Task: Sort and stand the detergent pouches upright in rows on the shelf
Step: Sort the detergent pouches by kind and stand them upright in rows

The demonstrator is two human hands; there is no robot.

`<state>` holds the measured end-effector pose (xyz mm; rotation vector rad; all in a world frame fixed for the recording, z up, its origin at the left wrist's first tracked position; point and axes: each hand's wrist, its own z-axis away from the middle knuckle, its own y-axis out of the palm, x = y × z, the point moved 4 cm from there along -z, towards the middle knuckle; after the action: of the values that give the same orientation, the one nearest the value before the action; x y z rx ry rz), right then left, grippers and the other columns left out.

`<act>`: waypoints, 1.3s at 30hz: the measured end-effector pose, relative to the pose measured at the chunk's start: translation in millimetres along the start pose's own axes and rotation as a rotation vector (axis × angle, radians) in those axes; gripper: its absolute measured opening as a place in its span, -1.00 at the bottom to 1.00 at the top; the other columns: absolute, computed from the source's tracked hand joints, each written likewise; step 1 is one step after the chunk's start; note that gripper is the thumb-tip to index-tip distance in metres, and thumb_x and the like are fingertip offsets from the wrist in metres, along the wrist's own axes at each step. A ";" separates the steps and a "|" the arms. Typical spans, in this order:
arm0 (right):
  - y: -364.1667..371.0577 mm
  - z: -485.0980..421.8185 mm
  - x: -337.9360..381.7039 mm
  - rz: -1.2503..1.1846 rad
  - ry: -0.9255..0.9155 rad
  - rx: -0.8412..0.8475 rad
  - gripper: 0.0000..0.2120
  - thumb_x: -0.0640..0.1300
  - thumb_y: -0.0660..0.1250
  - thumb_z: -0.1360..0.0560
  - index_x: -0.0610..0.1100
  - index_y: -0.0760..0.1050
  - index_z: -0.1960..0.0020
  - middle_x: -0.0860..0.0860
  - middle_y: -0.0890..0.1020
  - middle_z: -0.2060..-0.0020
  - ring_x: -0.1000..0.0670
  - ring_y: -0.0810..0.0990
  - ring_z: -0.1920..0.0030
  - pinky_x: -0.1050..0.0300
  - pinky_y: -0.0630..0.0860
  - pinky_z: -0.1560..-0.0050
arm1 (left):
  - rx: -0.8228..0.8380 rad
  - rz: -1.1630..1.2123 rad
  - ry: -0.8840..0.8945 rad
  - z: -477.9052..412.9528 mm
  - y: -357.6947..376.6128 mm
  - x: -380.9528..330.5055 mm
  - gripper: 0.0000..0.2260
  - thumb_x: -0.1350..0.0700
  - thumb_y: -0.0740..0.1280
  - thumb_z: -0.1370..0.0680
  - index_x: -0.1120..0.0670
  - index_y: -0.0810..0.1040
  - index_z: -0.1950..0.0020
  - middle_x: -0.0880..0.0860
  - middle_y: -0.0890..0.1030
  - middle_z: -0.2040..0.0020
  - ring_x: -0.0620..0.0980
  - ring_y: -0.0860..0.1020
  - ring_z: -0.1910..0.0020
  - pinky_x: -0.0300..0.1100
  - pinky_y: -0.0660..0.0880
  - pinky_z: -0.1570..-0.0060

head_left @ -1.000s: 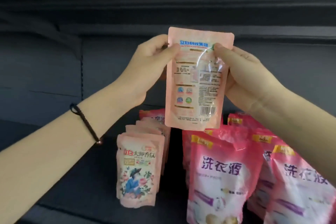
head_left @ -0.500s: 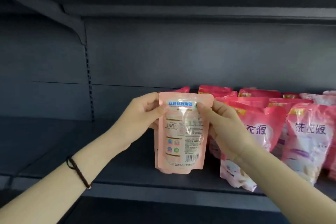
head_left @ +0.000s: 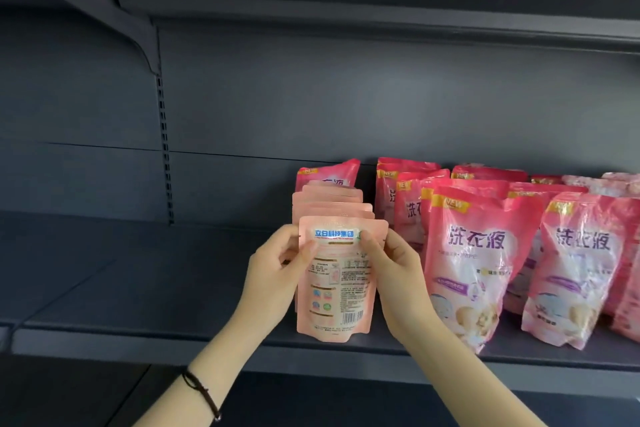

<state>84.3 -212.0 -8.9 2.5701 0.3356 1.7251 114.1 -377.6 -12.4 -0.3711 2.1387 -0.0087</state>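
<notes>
A dark grey back panel (head_left: 346,97) stands behind everything, matte and plain, crossed by a thin horizontal seam (head_left: 242,155) in its lower half. At the left a slotted upright (head_left: 165,149) runs vertically down the panel, and its column of small slots shows clearly. From the top of that upright a slanted bracket (head_left: 104,7) reaches toward the top left corner, under the upper shelf (head_left: 381,14), whose grey front edge spans the whole width overhead. Left of the upright lies another panel bay (head_left: 69,107) in the same grey. Low at the left there is a dark cord bracelet (head_left: 202,392) with a small bead at its lower end. The space beneath is too dim to make out.
</notes>
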 end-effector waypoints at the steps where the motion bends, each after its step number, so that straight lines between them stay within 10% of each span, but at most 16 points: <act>1: 0.0 2.3 -1.3 0.006 -0.021 -0.010 -0.84 -0.09 0.27 -0.58 -0.12 0.59 -0.03 -0.04 0.71 0.06 -0.04 0.68 0.01 0.05 0.63 0.00 | 0.001 0.002 0.000 4.2 1.9 3.1 -0.84 -0.01 0.36 -0.50 -0.06 0.57 -0.07 -0.20 0.67 0.01 -0.22 0.63 0.00 -0.34 0.57 0.07; 15: -2.3 46.3 -40.4 0.419 -0.148 -0.277 -0.44 -0.28 0.50 -0.36 0.05 0.29 -0.19 0.13 0.38 -0.12 0.10 0.43 -0.13 0.25 0.46 -0.08 | -0.002 -0.015 -0.099 34.6 13.0 45.5 -0.76 0.13 0.47 -0.44 -0.07 0.55 -0.06 -0.27 0.66 0.01 -0.26 0.62 0.01 -0.35 0.57 0.19; 27: 6.7 26.1 -57.8 0.515 -0.133 -0.240 -0.51 -0.34 0.46 -0.39 0.05 0.34 -0.14 0.08 0.34 -0.13 0.04 0.43 -0.15 0.46 0.41 0.04 | -0.024 -0.095 -0.039 7.0 24.1 52.8 -0.70 0.12 0.43 -0.49 -0.24 0.46 -0.07 -0.32 0.60 -0.03 -0.43 0.53 -0.04 -0.50 0.48 0.14; 39: 18.1 40.8 -39.5 0.441 -0.211 -0.235 -0.55 0.05 0.52 -0.31 0.02 0.42 -0.11 0.15 0.44 -0.09 0.22 0.42 -0.11 0.42 0.44 0.02 | 0.118 0.037 0.011 32.5 23.2 34.1 -0.61 0.15 0.47 -0.46 -0.37 0.55 -0.03 -0.25 0.64 -0.02 -0.23 0.62 0.00 -0.38 0.55 0.12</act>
<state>110.4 -233.4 -58.1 2.7479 -0.4446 1.4561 116.9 -360.1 -61.8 -0.2625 2.1446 -0.1152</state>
